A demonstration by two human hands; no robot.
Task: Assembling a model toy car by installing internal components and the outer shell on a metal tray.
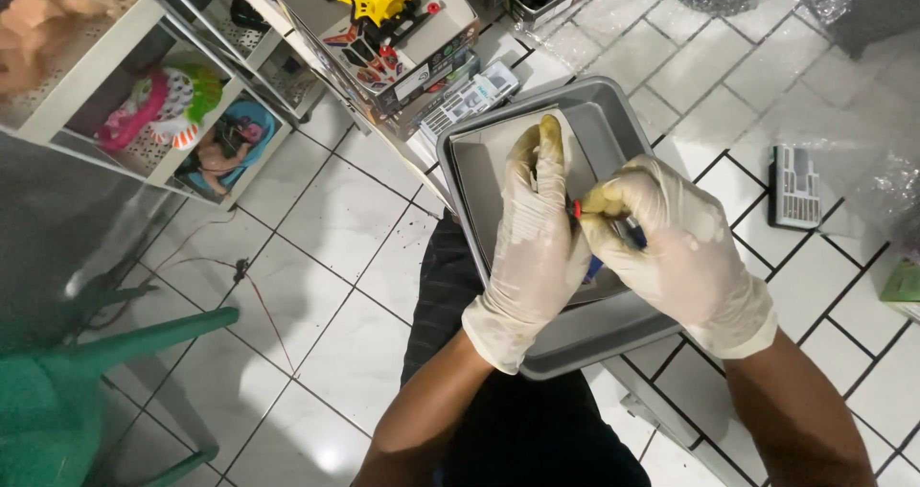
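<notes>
Closest in, over the lap, the gloved right hand [676,247] has its thumb and fingertips pinched together on a small red-tipped part [577,208], which sits at the hand's left edge and touches the flat, open left hand [537,228], fingers pointing away. Both hands hover above a grey tray [613,113]. Beyond it lie boxed toy-car kits [383,27] and a white shelf [144,75].
</notes>
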